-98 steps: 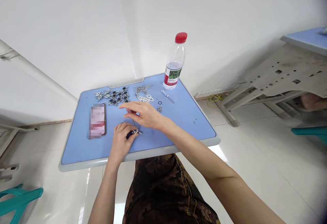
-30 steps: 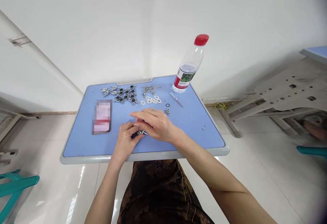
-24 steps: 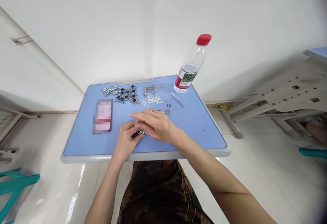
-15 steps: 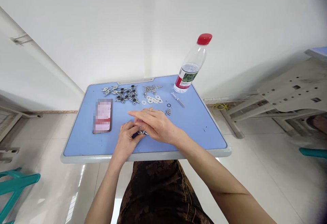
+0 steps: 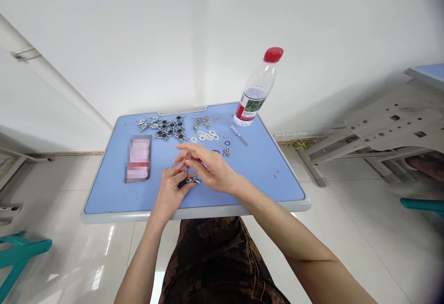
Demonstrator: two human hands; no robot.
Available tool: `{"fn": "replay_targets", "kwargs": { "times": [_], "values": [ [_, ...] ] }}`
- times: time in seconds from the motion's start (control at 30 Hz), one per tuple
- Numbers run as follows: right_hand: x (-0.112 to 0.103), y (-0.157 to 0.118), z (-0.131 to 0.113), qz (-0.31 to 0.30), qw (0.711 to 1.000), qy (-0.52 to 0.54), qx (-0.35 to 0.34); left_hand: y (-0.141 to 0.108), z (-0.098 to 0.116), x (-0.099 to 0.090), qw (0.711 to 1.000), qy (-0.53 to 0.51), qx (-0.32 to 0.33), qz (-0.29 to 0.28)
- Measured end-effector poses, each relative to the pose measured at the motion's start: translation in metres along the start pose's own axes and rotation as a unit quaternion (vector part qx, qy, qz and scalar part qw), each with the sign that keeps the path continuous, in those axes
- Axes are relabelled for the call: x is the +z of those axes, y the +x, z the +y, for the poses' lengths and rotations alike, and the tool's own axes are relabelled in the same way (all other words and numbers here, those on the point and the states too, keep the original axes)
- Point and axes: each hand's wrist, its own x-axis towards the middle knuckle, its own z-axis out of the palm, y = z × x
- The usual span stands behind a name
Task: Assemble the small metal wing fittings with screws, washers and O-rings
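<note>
My left hand (image 5: pixel 170 187) is closed on a small silvery metal fitting (image 5: pixel 194 180), pressing it against the blue tabletop near the front edge. Above that fitting, my right hand (image 5: pixel 213 170) has thumb and fingers around the reddish see-through handle of a small screwdriver (image 5: pixel 188 159). The screwdriver stands nearly upright, its thin shaft reaching down to the fitting; the exact contact of the tip is too small to make out. Close behind the right hand lie several small metal balls (image 5: pixel 226 152) and a dark rubber ring (image 5: pixel 227 143).
Several metal fittings with black round parts (image 5: pixel 170 129) lie at the back left, beside screws (image 5: pixel 204 122) and flat gaskets (image 5: pixel 208 135). A phone (image 5: pixel 138 158) rests at left. A syringe (image 5: pixel 239 135) and a water bottle (image 5: pixel 255 93) are at the back right. A wall (image 5: pixel 156 40) stands behind.
My right hand has lifted its fingers and turned slightly, so the screwdriver handle and more of the fitting now show. The left hand stays in place. The whole view has shifted slightly.
</note>
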Motion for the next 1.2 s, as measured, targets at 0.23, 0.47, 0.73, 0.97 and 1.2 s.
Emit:
{"fn": "replay_targets", "kwargs": {
  "times": [0.23,0.47,0.73,0.97,1.2],
  "values": [
    [-0.003,0.002,-0.001,0.007,0.998,-0.046,-0.043,0.0,0.001,-0.001,1.0,-0.004,-0.007,0.0],
    [0.005,-0.002,-0.002,0.03,0.992,-0.116,-0.051,-0.001,0.002,0.001,1.0,0.007,-0.011,0.009],
    [0.001,0.0,0.003,0.007,0.997,-0.057,-0.06,-0.001,0.002,0.0,1.0,0.01,-0.008,0.006],
    [-0.006,0.001,0.0,-0.055,0.998,0.011,-0.03,0.0,-0.002,0.001,1.0,-0.016,0.0,0.011],
    [-0.007,0.002,-0.004,-0.027,0.999,0.006,-0.026,-0.001,0.0,0.001,1.0,0.003,-0.007,0.007]
  ]
}}
